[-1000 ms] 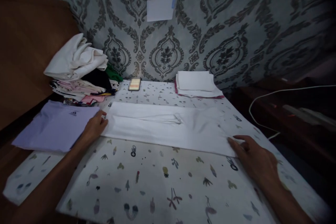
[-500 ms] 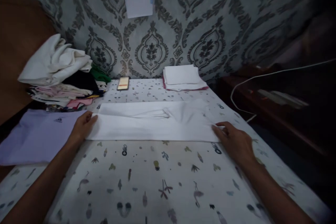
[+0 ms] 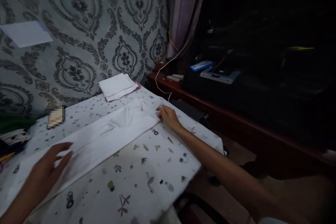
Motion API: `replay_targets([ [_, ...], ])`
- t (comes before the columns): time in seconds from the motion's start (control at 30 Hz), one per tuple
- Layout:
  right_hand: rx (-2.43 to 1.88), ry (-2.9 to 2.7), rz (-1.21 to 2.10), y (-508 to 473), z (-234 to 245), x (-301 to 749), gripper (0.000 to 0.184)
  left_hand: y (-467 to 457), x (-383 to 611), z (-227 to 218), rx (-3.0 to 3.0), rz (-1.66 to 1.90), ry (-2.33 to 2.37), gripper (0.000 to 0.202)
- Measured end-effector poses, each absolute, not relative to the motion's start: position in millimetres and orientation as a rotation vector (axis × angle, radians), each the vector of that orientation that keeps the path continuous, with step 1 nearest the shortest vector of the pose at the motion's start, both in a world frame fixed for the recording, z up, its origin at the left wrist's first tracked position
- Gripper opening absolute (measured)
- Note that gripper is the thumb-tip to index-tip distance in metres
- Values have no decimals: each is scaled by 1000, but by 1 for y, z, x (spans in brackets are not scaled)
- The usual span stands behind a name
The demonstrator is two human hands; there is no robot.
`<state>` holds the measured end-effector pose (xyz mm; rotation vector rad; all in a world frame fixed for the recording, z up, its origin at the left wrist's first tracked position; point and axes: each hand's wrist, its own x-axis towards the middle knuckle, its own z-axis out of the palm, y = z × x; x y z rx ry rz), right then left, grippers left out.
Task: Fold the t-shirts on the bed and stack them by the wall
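A white folded garment (image 3: 126, 126) lies in a long strip across the patterned sheet, with creases and a raised fold near its right end. My left hand (image 3: 49, 164) hovers over the strip's left part, thumb and fingers apart, holding nothing. At the far right end, my right hand (image 3: 168, 116) has its fingers bent and closed at the garment's corner, seeming to pinch the edge. The exact fingertip contact is small and dim.
A stack of folded white cloth (image 3: 118, 85) sits by the wall. A pixelated phone (image 3: 56, 117) lies at left, near a dark clothes pile (image 3: 15, 136). A white cable (image 3: 157, 77) hangs over a dark red ledge (image 3: 168, 80) beyond the sheet's right edge.
The view has swung to the right. My left hand has let go of the garment's left end and moved inward over it, fingers spreading. My right hand stays at the right end.
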<state>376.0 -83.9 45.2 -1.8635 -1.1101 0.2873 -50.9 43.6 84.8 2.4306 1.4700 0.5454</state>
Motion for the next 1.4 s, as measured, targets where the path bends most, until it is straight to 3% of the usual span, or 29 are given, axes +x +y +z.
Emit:
replay_targets([
  [0.17,-1921,-1183,413,-88,54,385,35,50,97,92,2564,468,723,43],
  [0.27,-1989,-1366,429,-92,57,386,14,64,164,79,2593,471,583,41],
  [0.37,-2023,-1538,357,-95,55,387,11,72,201,60,2688,470,503,36],
  [0.5,-2064,-1594,242,-96,52,387,9,76,213,39,2723,553,478,30],
  [0.7,-1911,-1581,233,-95,58,387,22,86,212,27,2656,643,496,23],
  [0.83,-1930,-1505,297,-99,64,385,12,89,212,29,2541,669,581,22],
  [0.93,-2015,-1567,258,-100,61,383,20,86,211,34,2444,668,638,24],
  [1.1,-2103,-1582,152,-95,51,382,5,83,208,40,2244,691,649,23],
  [1.4,-1625,-1465,287,-91,54,382,11,92,209,35,1978,843,632,21],
])
